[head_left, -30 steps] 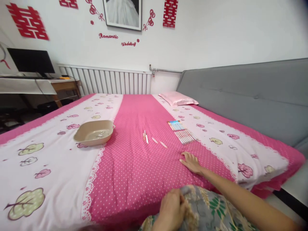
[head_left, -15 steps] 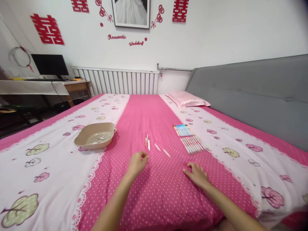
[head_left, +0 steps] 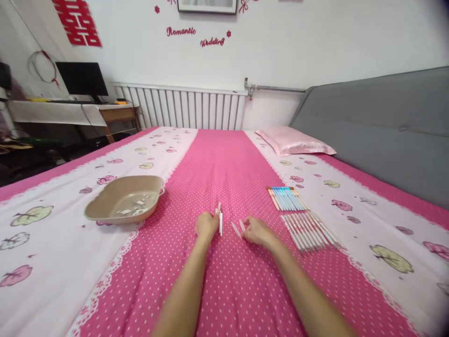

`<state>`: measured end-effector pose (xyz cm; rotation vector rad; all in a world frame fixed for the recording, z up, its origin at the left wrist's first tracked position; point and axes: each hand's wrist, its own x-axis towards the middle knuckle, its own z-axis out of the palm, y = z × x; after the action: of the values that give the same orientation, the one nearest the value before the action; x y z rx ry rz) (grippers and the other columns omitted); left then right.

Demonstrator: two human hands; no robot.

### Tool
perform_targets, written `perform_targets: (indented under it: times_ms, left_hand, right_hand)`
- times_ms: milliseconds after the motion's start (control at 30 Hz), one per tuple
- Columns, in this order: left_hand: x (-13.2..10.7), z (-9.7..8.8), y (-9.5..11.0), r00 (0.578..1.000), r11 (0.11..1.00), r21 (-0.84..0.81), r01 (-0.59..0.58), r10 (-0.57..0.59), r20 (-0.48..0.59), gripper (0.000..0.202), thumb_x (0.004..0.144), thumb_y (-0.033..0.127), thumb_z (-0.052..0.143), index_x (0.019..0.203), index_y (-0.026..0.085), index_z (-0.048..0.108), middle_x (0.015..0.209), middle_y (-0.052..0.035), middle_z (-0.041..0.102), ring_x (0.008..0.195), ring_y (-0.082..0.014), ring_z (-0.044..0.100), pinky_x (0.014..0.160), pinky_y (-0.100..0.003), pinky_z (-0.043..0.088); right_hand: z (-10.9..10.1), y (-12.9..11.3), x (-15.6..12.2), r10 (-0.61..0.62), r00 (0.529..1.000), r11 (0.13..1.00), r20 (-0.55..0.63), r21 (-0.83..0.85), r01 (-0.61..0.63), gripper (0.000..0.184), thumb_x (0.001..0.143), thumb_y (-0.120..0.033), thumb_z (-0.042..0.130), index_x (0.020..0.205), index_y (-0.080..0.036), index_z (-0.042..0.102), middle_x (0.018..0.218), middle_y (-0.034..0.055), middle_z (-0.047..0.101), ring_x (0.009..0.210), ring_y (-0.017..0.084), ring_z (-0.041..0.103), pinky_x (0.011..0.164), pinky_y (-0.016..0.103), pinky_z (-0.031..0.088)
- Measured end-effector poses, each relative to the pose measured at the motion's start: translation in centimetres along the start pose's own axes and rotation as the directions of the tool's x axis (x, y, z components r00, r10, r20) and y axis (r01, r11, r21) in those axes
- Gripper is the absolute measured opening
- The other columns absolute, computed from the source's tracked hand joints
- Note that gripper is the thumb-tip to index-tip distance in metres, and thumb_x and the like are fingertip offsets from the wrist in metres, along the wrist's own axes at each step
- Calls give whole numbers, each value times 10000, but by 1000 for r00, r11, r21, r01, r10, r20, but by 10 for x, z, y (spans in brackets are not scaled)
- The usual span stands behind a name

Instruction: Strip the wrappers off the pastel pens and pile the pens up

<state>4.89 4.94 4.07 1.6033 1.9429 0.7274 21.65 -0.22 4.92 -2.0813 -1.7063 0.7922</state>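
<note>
My left hand (head_left: 207, 224) is low over the pink bedspread, its fingers pressed together at a small cluster of slim pen parts. A white stick-like piece (head_left: 220, 224) in that cluster lies just right of the fingertips. What exactly the left fingers pinch is partly hidden. My right hand (head_left: 257, 230) has its thumb and fingers closed at a pale pink pointed strip (head_left: 242, 225). Another pale pointed strip (head_left: 235, 229) lies on the cloth between the two hands. Right of my right hand, white-and-red pens (head_left: 310, 230) lie in a row, with blue-and-cream pens (head_left: 286, 199) behind them.
A beige basin (head_left: 122, 199) with several small pale pieces inside stands on the left of the bedspread (head_left: 224, 168). A pink pillow (head_left: 296, 140) lies by the grey headboard (head_left: 379, 103). Farther off are a radiator (head_left: 182, 107) and a desk with a monitor (head_left: 82, 79).
Both hands have moved forward: the left to the pen parts, the right forward and left to a pale strip. The view has tilted down.
</note>
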Motion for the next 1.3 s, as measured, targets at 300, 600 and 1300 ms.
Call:
perform_targets:
  times_ms: [300,600,1300]
  left_hand:
    - [10,4,-7,955,927,-265,-266,217,-201,321,814,428,429,804,168,615,695,-36,634,621,-147,562,602,-244,390]
    - [14,12,-5,969,717,-661,-219,238,-63,364,733,433,578,893,118,671,731,-65,659,572,-128,562,526,-227,423]
    - [12,3,-2,988,623,-771,-135,29,-150,250,703,377,617,717,128,635,591,31,554,528,-73,445,556,-195,363]
  right_hand:
    - [3,-31,55,-256,949,813,-185,491,315,359,741,-237,565,1089,-176,498,875,57,636,713,141,624,638,276,473]
    - [22,-51,46,-394,891,755,-224,474,453,198,770,-344,568,898,-201,521,859,44,652,699,151,637,623,281,503]
    - [51,-28,57,-115,992,979,-53,162,122,430,659,-362,641,1022,-203,475,628,4,592,594,197,581,499,270,337]
